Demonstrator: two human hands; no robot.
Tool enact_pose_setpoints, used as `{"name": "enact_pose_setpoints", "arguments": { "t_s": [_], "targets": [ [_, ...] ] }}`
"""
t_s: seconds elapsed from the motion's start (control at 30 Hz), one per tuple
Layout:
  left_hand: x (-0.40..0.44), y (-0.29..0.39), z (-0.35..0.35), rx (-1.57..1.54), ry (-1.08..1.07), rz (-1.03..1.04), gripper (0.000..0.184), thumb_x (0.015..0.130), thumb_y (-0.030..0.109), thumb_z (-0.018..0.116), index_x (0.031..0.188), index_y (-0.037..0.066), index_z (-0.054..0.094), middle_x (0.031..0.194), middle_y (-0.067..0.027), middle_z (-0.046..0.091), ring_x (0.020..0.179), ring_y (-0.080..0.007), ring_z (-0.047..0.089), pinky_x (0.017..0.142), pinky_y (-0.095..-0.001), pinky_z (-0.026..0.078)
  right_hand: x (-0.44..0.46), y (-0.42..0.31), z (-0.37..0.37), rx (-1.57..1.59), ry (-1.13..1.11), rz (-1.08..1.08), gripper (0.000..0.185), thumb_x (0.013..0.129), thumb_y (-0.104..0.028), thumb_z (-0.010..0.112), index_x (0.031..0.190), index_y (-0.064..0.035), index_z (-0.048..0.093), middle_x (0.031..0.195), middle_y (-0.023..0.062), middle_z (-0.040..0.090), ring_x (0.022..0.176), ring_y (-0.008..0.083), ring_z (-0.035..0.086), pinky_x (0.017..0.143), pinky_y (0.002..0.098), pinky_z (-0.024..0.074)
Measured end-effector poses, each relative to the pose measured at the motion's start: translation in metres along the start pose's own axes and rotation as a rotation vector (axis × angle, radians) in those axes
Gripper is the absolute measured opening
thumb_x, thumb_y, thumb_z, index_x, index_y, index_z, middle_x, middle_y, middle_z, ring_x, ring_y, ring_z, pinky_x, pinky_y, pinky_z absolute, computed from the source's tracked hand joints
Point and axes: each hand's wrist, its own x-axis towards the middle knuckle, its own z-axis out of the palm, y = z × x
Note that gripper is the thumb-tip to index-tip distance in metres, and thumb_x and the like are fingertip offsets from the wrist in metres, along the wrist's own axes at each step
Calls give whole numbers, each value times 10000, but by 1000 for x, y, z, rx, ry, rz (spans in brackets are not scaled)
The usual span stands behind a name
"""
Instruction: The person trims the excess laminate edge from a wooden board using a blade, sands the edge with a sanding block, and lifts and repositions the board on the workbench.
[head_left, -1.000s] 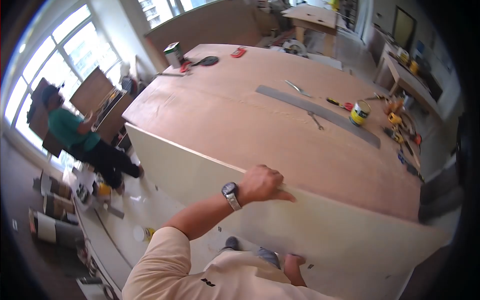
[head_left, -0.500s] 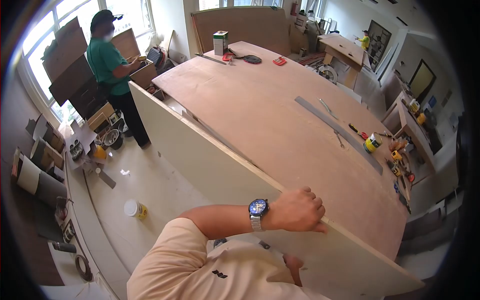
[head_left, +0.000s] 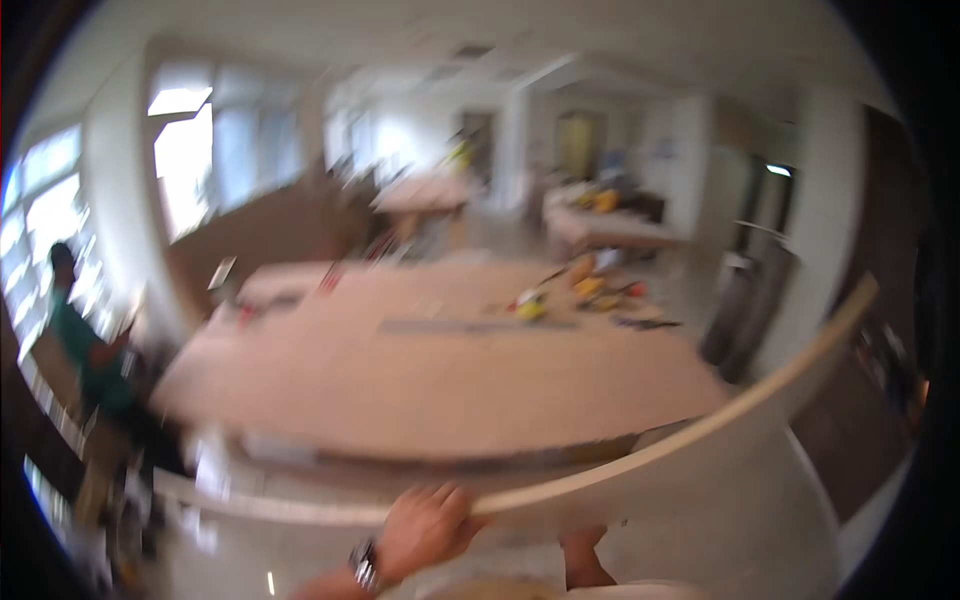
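A long pale board [head_left: 640, 472] stands on edge in front of me, its top edge crossing the lower view and rising to the right. My left hand [head_left: 430, 530], with a metal watch on the wrist, is closed over this edge. Lower and to the right, my right hand [head_left: 584, 552] is at the board's near face; its fingers are blurred and partly hidden. Beyond the board is a large wood-topped table [head_left: 450, 385]. A gap shows between its front edge and the board.
On the table lie a grey strip [head_left: 470, 326], a yellow can [head_left: 531, 305] and several blurred tools [head_left: 600, 292]. A person in green [head_left: 90, 345] stands at the left by the windows. Farther back are another table [head_left: 420, 192] and a person in yellow [head_left: 459, 152].
The view has swung up and to the right and is blurred. The board now stands apart from the table's front edge. My left hand stays closed on its top edge.
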Motion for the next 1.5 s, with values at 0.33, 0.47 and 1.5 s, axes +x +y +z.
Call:
{"name": "enact_pose_setpoints", "arguments": {
  "t_s": [0.33, 0.47, 1.5],
  "targets": [
    [28, -7, 8, -173, 253, -175, 290, 850, 260, 740, 786, 17, 596, 622, -122, 543, 544, -249, 510, 510, -384, 398, 45, 23, -174, 2163, 254, 438, 813, 970, -670, 308, 1507, -61, 275, 1553, 104, 302, 1394, 300, 323, 1115, 443, 317],
    [32, -14, 15, -351, 275, -288, 271, 868, 217, 731, 788, 1, 588, 599, -7, 428, 580, -88, 365, 477, -296, 325, 35, 39, -210, 2008, 184, -84, 878, 930, -718, 362, 1506, -61, 281, 1528, 123, 339, 1361, 310, 374, 1088, 471, 355],
    [34, -33, 68, -690, 570, -561, 360, 897, 298, 724, 1001, -27, 609, 700, 16, 532, 647, -59, 442, 566, -234, 390, 107, -36, -463, 1727, 418, -512, 758, 966, -569, 493, 1384, 62, 451, 1390, 130, 505, 1243, 239, 491, 1064, 342, 361]
  ]
}}
